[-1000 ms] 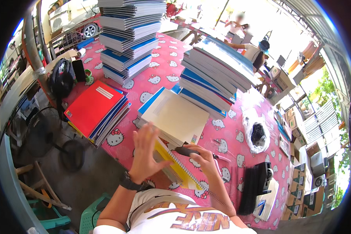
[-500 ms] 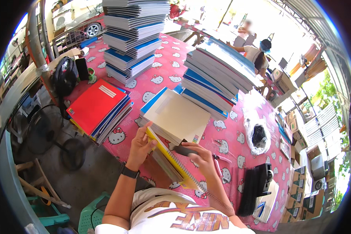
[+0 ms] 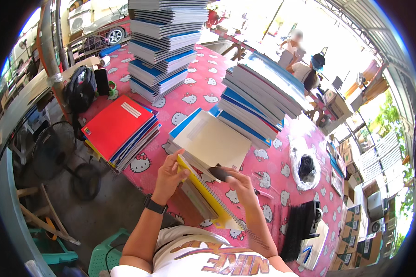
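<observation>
My left hand [image 3: 170, 179], with a dark watch on the wrist, pinches the upper end of a yellow notebook [image 3: 192, 173] standing on its edge. A thin spiral binding coil [image 3: 213, 197] runs along the notebook's edge, and its loose tail reaches past my right forearm. My right hand [image 3: 241, 185] is closed around a dark oblong tool [image 3: 218, 174], held close to the coil; its exact kind is unclear. Pink-handled pliers [image 3: 264, 194] lie beside my right hand, partly hidden by it. A brown wooden block [image 3: 195, 202] sits against the notebook's near side.
Just beyond my hands is a cream-covered stack [image 3: 215, 138]. A red-topped notebook pile [image 3: 120, 124] stands left, a tall notebook stack [image 3: 166, 55] farther back, and a leaning stack [image 3: 259, 87] at right. Black coils [image 3: 291, 233] and a plastic bag [image 3: 305, 168] lie right.
The view has shifted slightly. The dark tool in my right hand has turned and moved a little to the right, covering more of the pliers. My left hand keeps its pinch on the notebook.
</observation>
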